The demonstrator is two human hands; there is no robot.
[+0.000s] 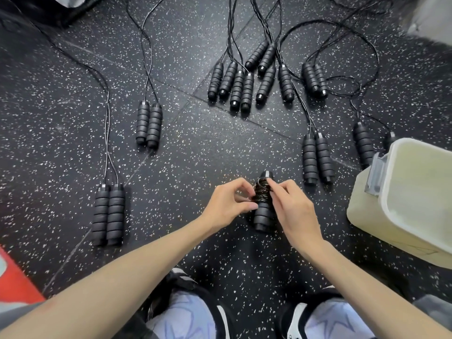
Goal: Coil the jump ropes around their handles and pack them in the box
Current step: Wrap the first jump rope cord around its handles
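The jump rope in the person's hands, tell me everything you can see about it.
The jump rope bundle is a pair of black ribbed, foam-looking handles side by side, with thin dark cord coiled around their upper half. A silver-tipped end points away from the person. It is held just above the speckled floor. The left hand pinches the coil from one side; the right hand pinches it from the other.

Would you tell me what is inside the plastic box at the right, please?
The box shows only its pale bare bottom; no ropes appear inside. Its right part is cut off by the frame.
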